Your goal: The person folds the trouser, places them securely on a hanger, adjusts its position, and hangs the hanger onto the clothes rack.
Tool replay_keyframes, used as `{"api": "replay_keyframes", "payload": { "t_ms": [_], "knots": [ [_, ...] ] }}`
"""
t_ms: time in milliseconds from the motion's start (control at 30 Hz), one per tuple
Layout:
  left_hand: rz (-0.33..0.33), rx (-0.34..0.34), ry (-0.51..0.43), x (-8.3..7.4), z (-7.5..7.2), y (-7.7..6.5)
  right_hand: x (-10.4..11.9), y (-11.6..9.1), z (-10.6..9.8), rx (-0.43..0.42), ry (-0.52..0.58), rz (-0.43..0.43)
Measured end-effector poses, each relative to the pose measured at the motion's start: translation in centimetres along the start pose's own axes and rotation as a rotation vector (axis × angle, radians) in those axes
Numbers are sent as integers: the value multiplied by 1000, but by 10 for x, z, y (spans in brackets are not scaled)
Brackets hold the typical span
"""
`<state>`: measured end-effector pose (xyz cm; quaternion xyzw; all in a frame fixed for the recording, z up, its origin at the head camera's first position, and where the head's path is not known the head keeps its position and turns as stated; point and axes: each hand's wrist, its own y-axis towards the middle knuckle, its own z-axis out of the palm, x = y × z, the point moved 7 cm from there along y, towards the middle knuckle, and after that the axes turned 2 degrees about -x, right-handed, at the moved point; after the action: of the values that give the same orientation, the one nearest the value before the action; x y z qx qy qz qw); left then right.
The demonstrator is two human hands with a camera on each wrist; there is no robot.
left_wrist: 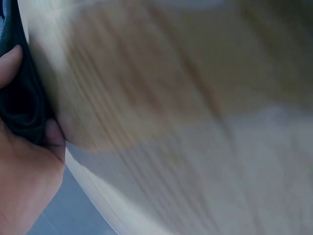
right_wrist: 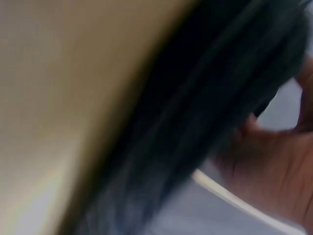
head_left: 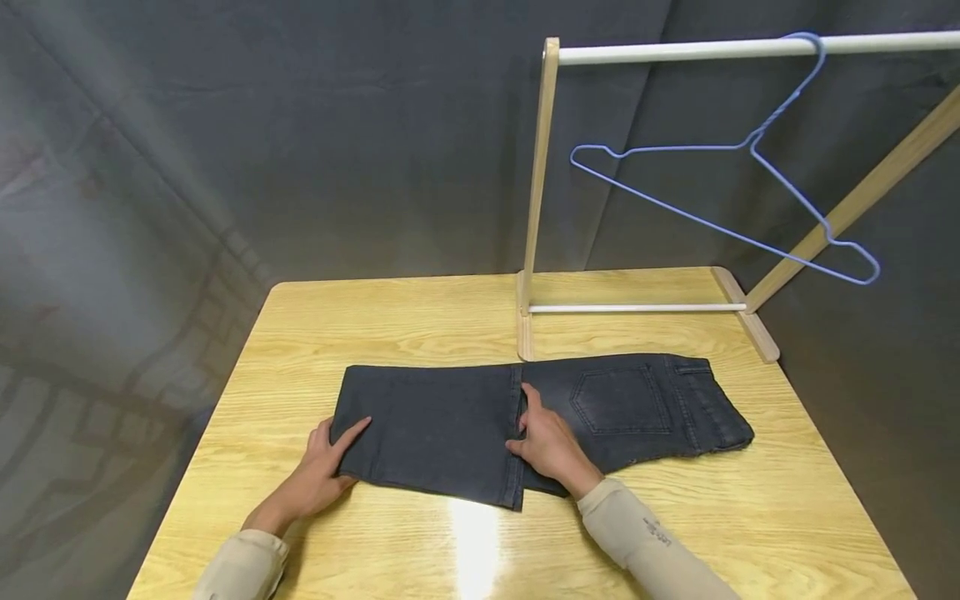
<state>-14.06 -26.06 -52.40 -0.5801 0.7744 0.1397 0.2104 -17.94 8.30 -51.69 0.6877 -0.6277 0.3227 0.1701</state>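
Dark jeans (head_left: 435, 425) lie across the table with the legs folded back over themselves, the hems reaching below the back pocket. At the folded left end, my left hand (head_left: 318, 475) grips the edge, one finger laid over the top of the cloth. The left wrist view shows the left hand (left_wrist: 29, 171) with the dark fabric (left_wrist: 22, 107) between its digits. My right hand (head_left: 551, 442) holds the hem, thumb on top and other fingers partly hidden at its edge. In the right wrist view the right hand (right_wrist: 274, 166) and jeans (right_wrist: 181, 122) are blurred.
Behind the jeans stands a wooden rack (head_left: 536, 183) with a white top bar (head_left: 675, 52) and a lower bar. A blue wire hanger (head_left: 697, 221) hangs from it. Beneath everything is the wood-grain table (head_left: 390, 321), with grey curtains (head_left: 375, 167) around it.
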Motion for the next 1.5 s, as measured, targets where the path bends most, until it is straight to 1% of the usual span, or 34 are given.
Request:
{"api": "replay_keyframes", "payload": {
  "t_ms": [133,233,300,367,467,533,633,700,733,800,900,967,1067,1167,1267,1400,1467,1500],
  "knots": [
    [2,-10,12,0,1,0,-6,-2,1,-6,23,39],
    [-3,-7,10,0,2,2,-9,-3,1,-4,-12,46],
    [-4,-9,12,0,3,2,-8,-3,1,6,-30,27],
    [1,-13,25,0,4,2,-5,-3,2,25,-39,-10],
    [26,-20,64,0,5,1,-2,-4,4,39,-14,-59],
    [44,-19,103,-1,6,0,0,-6,5,29,13,-71],
    [60,-32,167,-4,8,-2,6,-9,4,-49,17,-106],
    [66,-65,205,-6,7,-3,11,-11,2,-116,-2,-140],
    [80,-88,230,-8,6,-3,14,-12,1,-153,-25,-166],
    [124,-128,273,-13,6,-2,18,-15,0,-221,-75,-217],
    [220,-159,346,-21,8,-2,23,-17,-3,-278,-134,-274],
    [270,-156,376,-25,12,-2,27,-17,-5,-304,-177,-325],
    [308,-149,392,-27,17,-2,37,-17,-10,-347,-255,-434],
    [320,-141,391,-28,19,-1,47,-20,-16,-418,-327,-551],
    [319,-127,401,-28,22,-1,50,-24,-17,-494,-384,-618],
    [296,-103,414,-27,23,-2,44,-26,-10,-592,-492,-635],
    [290,-99,419,-28,23,-2,39,-25,-6,-610,-532,-625],
    [289,-99,418,-28,23,-2,36,-24,-5,-600,-527,-611]
  ]
}}
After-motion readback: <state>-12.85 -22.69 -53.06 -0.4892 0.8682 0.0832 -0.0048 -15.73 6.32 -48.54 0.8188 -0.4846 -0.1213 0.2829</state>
